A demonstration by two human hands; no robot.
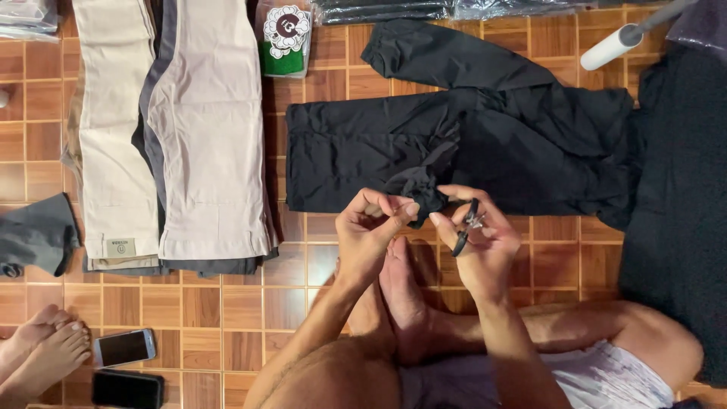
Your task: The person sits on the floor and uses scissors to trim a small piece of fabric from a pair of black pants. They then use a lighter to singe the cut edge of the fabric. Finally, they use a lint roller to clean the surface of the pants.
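Observation:
I sit on a tiled floor with black trousers (394, 144) spread out in front of me. My left hand (371, 231) pinches a bunched bit of the black fabric (420, 189) between fingers and thumb. My right hand (481, 238) holds small black-handled scissors (467, 227), blades pointing toward the pinched fabric. The two hands are close together above my crossed feet (397, 291).
Folded beige and grey trousers (204, 136) are stacked at the left. A white lint roller (621, 42) lies at the top right, dark cloth (678, 197) at the right. Two phones (125, 348) and another person's feet (42, 344) are at the lower left.

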